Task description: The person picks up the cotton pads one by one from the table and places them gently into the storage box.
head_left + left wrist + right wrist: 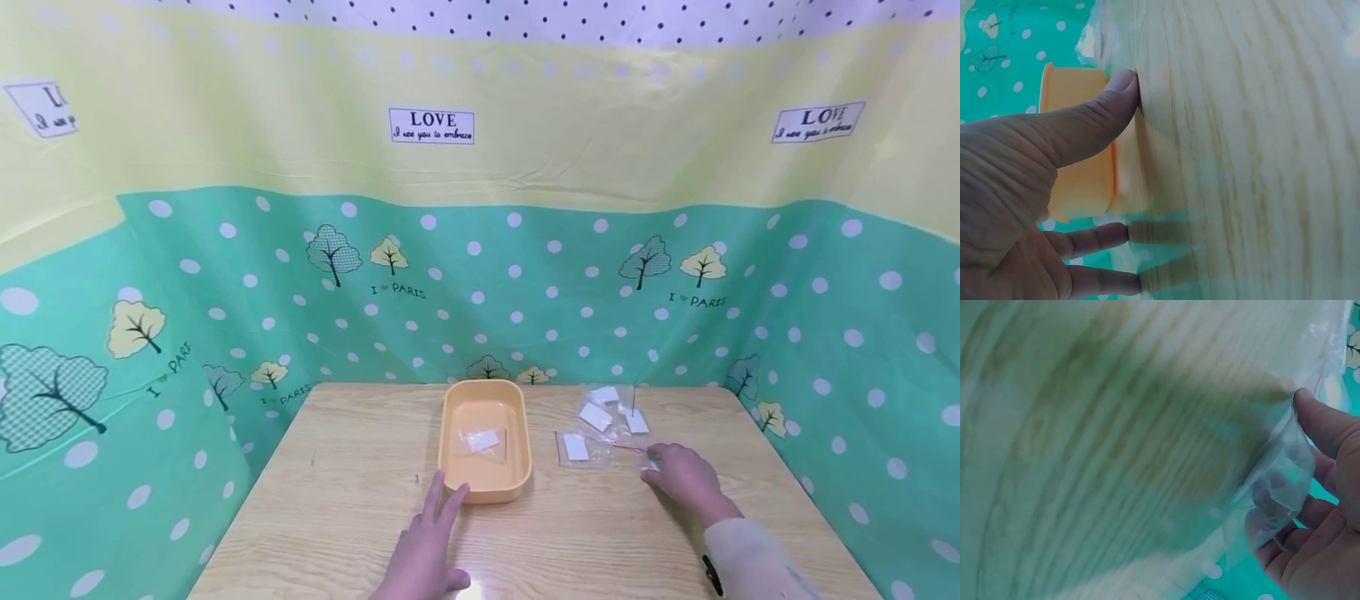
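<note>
Near the table's right side, my right hand [684, 482] pinches the edge of a small clear plastic zip bag [1280, 478]. The thumb lies on the bag's near face, and the other fingers are curled behind it in the right wrist view. My left hand [423, 546] has its fingers spread at the front left of an orange plastic box [486, 497]. Whether its fingertips touch the rim I cannot tell. Inside the box lies one clear bag with a white card [483, 440]. Just left of my right hand lies another bagged white card [576, 447].
Several more clear bags with white cards [596, 417] lie in a loose pile at the back right of the wooden table [360, 467]. A green and yellow patterned curtain [517, 283] hangs along the back and both sides.
</note>
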